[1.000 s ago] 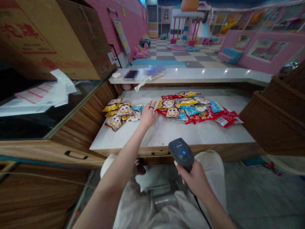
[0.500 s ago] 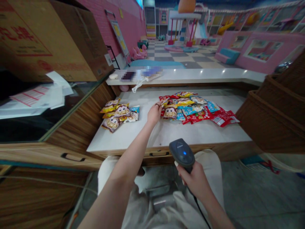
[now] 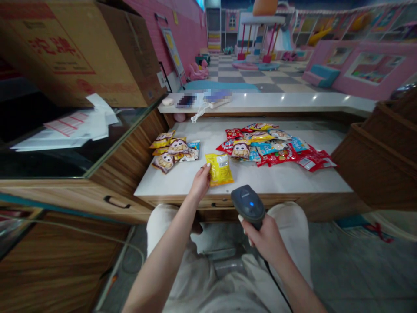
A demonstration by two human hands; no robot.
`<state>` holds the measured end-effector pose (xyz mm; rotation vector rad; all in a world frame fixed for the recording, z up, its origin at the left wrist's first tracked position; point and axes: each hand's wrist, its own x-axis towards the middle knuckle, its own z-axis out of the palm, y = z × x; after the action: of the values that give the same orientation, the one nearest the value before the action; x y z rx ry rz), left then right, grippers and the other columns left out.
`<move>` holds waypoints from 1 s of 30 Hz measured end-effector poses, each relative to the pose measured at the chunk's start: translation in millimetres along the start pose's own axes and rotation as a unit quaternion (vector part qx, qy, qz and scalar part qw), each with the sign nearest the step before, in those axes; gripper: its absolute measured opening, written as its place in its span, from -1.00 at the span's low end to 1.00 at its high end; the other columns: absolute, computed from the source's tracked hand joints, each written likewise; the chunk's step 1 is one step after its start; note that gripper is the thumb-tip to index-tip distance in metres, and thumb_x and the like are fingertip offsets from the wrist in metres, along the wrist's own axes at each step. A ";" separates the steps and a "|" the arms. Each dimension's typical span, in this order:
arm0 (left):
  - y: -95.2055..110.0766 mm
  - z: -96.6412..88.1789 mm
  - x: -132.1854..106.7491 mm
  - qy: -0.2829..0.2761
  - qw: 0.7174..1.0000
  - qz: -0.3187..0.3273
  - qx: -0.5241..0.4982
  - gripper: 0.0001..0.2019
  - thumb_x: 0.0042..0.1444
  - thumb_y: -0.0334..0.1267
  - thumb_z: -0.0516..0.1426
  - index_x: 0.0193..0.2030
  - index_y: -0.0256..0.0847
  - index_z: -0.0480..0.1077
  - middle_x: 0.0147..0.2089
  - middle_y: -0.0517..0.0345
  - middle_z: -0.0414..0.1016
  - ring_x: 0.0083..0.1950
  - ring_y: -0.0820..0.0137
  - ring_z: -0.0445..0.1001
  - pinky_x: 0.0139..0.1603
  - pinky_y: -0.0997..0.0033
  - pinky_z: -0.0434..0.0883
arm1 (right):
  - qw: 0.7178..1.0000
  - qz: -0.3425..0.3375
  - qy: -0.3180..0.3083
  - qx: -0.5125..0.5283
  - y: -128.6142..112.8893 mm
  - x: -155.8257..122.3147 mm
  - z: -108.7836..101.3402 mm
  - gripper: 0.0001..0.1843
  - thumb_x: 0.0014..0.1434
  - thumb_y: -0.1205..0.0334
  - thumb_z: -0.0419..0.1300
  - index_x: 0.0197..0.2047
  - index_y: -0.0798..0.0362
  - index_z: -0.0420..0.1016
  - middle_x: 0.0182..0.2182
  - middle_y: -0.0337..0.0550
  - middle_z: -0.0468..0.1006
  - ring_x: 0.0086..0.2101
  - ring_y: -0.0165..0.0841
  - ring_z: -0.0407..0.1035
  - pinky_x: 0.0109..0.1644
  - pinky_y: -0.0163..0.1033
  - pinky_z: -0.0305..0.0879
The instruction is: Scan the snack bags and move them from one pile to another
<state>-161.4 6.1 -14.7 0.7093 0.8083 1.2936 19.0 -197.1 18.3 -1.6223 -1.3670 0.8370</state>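
Pinched by its left edge, a yellow snack bag [image 3: 220, 170] is in my left hand [image 3: 200, 181], with the barcode side facing up above the white desk. My right hand [image 3: 265, 237] is wrapped round the handle of a dark grey barcode scanner [image 3: 248, 204], whose blue light is lit and whose cable hangs down. The scanner's head is just right of and nearer to me than the yellow bag. Behind the bag to the right lies a heap of red, blue and yellow snack bags [image 3: 270, 148]. A smaller group of snack bags [image 3: 174, 150] lies on the left.
A cardboard box [image 3: 81, 52] and loose papers [image 3: 74, 126] sit on the glass-topped counter at left. A raised white ledge [image 3: 270, 101] runs behind the desk [image 3: 182, 182], with phone-like items and a white cable on it. Brown woven baskets [image 3: 368, 161] stand at right.
My left hand has drawn a yellow snack bag from the right-hand heap toward me, barcode side up. The scanner stays nearly in place in my right hand. The view has shifted slightly.
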 end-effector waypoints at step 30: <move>-10.4 -15.5 -3.6 -0.115 0.984 0.053 0.126 -0.39 0.00 0.04 0.49 0.10 -0.25 0.51 0.07 -0.11 0.73 0.17 0.00 0.68 0.22 -0.02 0.60 | 1.000 0.018 -0.012 0.020 -19.5 16.9 2.0 -0.65 0.23 -0.10 0.26 -0.47 -0.07 0.43 -0.69 -0.20 0.50 -0.71 -0.28 0.39 -0.58 -0.26 0.32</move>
<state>-169.1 1.1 -31.4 1.0967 0.7601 1.1873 12.1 -179.0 35.5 -1.6152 -1.3336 0.9023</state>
